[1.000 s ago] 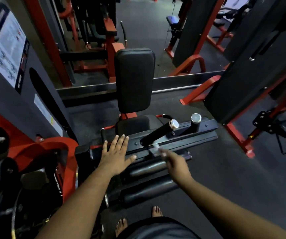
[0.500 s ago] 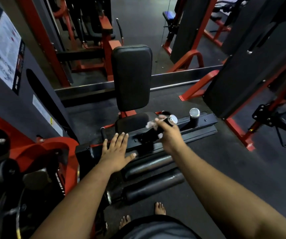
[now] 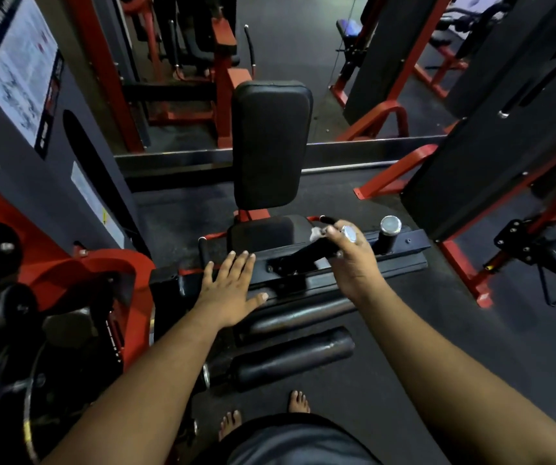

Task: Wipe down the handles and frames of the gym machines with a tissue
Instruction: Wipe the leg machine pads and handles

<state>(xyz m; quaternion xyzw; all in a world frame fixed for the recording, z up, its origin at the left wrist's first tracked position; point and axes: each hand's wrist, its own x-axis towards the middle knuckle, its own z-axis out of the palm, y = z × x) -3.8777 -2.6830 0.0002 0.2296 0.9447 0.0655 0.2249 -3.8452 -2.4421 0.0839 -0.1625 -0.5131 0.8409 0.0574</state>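
Note:
A black padded handle (image 3: pixel 306 255) with a chrome end cap (image 3: pixel 349 234) slants up from the machine's dark frame bar (image 3: pixel 400 245). My right hand (image 3: pixel 353 263) curls round the handle's upper end with a crumpled white tissue (image 3: pixel 316 233) pressed against it. My left hand (image 3: pixel 231 290) lies flat with fingers spread on the frame's left end. A second short handle (image 3: pixel 389 234) with a chrome cap stands just right of my right hand.
A black seat (image 3: pixel 263 233) and upright back pad (image 3: pixel 269 142) stand beyond the bar. Two black foam rollers (image 3: pixel 290 357) lie below it. A grey weight-stack shroud (image 3: pixel 45 135) and red frame (image 3: pixel 78 273) fill the left; other red machines stand right. My bare feet (image 3: pixel 298 402) are on the floor.
My right hand rose from the lower bar with the tissue and closed on the upper end of the slanted handle. My left hand stayed flat on the frame.

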